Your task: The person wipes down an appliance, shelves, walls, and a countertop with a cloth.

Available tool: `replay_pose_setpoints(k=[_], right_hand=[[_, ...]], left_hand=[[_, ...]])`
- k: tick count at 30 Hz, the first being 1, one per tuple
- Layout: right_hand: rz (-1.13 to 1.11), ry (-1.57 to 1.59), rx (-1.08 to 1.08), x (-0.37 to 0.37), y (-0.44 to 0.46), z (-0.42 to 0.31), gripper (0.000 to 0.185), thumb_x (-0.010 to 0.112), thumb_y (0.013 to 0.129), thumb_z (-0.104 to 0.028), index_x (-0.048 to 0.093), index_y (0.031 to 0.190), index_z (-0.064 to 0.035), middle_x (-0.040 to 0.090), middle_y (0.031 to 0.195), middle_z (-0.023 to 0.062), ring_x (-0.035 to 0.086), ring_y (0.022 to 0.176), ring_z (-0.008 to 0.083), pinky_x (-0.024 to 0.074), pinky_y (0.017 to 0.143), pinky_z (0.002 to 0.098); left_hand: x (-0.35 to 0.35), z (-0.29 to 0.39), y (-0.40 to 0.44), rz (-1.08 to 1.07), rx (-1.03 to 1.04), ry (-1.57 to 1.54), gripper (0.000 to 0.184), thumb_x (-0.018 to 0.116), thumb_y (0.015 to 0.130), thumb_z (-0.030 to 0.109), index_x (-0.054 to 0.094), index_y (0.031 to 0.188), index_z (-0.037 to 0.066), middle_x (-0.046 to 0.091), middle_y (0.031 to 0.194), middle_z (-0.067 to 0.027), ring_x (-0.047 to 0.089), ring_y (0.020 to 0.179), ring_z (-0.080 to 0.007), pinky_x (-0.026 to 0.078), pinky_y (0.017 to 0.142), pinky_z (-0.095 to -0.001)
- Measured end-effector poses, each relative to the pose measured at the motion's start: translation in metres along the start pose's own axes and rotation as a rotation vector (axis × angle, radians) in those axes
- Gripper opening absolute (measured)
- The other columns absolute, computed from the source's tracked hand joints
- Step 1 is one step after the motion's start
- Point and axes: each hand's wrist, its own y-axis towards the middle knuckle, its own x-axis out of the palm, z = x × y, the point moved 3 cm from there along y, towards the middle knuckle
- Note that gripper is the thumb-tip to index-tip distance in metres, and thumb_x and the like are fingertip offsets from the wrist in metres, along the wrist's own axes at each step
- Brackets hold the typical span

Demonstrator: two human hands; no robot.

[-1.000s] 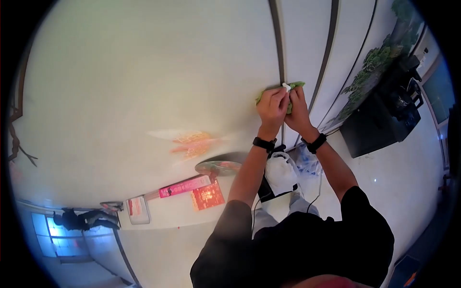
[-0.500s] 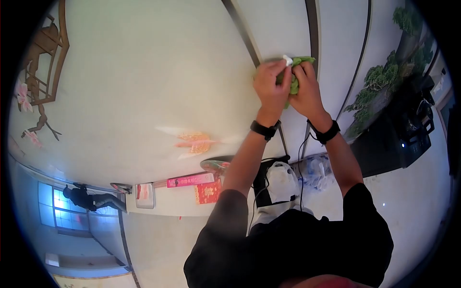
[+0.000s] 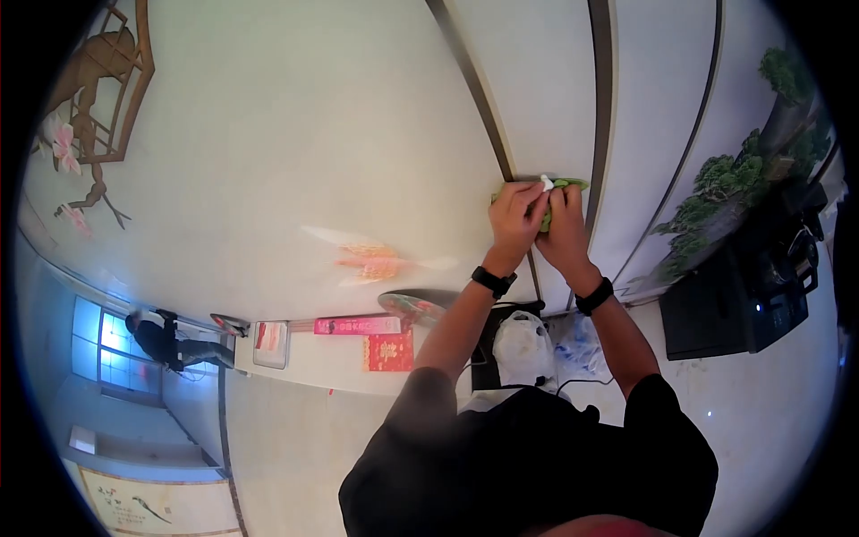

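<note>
A green cloth (image 3: 548,220) is bunched against the pale wall panel, between two dark vertical strips. My left hand (image 3: 517,215) has its fingers closed on the cloth's left part, with a bit of white material (image 3: 547,183) at its fingertips. Right beside it, my right hand (image 3: 564,231) presses on the same cloth with curled fingers. The two hands nearly touch. Black bands circle both wrists.
Below the hands are a white plastic bag (image 3: 523,349) and a clear bluish bag (image 3: 582,347). A ledge holds a pink box (image 3: 358,326), a red packet (image 3: 387,353) and a tray (image 3: 270,345). Right stands a black cabinet (image 3: 716,309). Another person (image 3: 165,342) is far left.
Both hands rose with the cloth, then came lower on the panel again. The view has shifted, showing more of the brown wall ornament and the other person at left.
</note>
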Motion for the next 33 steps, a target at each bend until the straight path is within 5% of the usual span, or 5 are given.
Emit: replay_pose_setpoints(k=[3, 6, 13, 20, 33], right_hand=[[0.014, 0.046, -0.03, 0.002, 0.01, -0.012, 0.046, 0.073, 0.064, 0.0, 0.048, 0.103, 0.0011, 0.043, 0.102, 0.0222, 0.049, 0.094, 0.043, 0.0447, 0.076, 0.0458], [0.026, 0.023, -0.067, -0.014, 0.031, -0.023, 0.045, 0.074, 0.065, -0.004, 0.05, 0.103, 0.0006, 0.044, 0.102, 0.0212, 0.05, 0.093, 0.0428, 0.0454, 0.075, 0.0458], [0.158, -0.086, -0.077, -0.035, 0.041, -0.01, 0.046, 0.074, 0.067, -0.005, 0.05, 0.107, -0.0005, 0.047, 0.105, 0.0204, 0.049, 0.098, 0.0429, 0.045, 0.079, 0.0466], [0.196, -0.118, -0.037, -0.006, 0.011, 0.006, 0.053, 0.073, 0.064, 0.0, 0.045, 0.109, 0.0031, 0.044, 0.11, 0.0257, 0.046, 0.102, 0.0469, 0.0424, 0.086, 0.0482], [-0.199, -0.174, 0.25, 0.034, -0.16, 0.004, 0.039, 0.069, 0.07, -0.001, 0.054, 0.106, -0.0001, 0.053, 0.11, 0.0185, 0.053, 0.103, 0.0413, 0.0477, 0.084, 0.0428]], left_hand=[[-0.009, 0.001, 0.017, 0.026, 0.027, 0.038, 0.026, 0.078, 0.075, 0.001, 0.065, 0.097, 0.006, 0.065, 0.089, -0.0087, 0.064, 0.067, -0.0229, 0.05, 0.053, -0.0312], [-0.01, 0.009, 0.038, 0.03, -0.09, -0.023, 0.024, 0.076, 0.079, 0.001, 0.065, 0.1, 0.004, 0.064, 0.096, -0.0129, 0.063, 0.083, -0.0276, 0.051, 0.072, -0.0358], [0.02, 0.009, 0.053, 0.065, 0.233, -0.013, 0.034, 0.082, 0.071, 0.002, 0.066, 0.099, 0.011, 0.066, 0.091, -0.0057, 0.062, 0.073, -0.0236, 0.05, 0.061, -0.0329], [0.014, 0.0, 0.031, -0.002, 0.272, -0.055, 0.034, 0.081, 0.068, 0.002, 0.065, 0.098, 0.01, 0.065, 0.089, -0.0046, 0.062, 0.072, -0.0235, 0.051, 0.056, -0.0326], [-0.059, 0.025, -0.145, -0.19, -0.347, -0.155, 0.02, 0.076, 0.075, 0.005, 0.065, 0.091, 0.009, 0.064, 0.087, -0.009, 0.063, 0.083, -0.0303, 0.052, 0.067, -0.0379]])
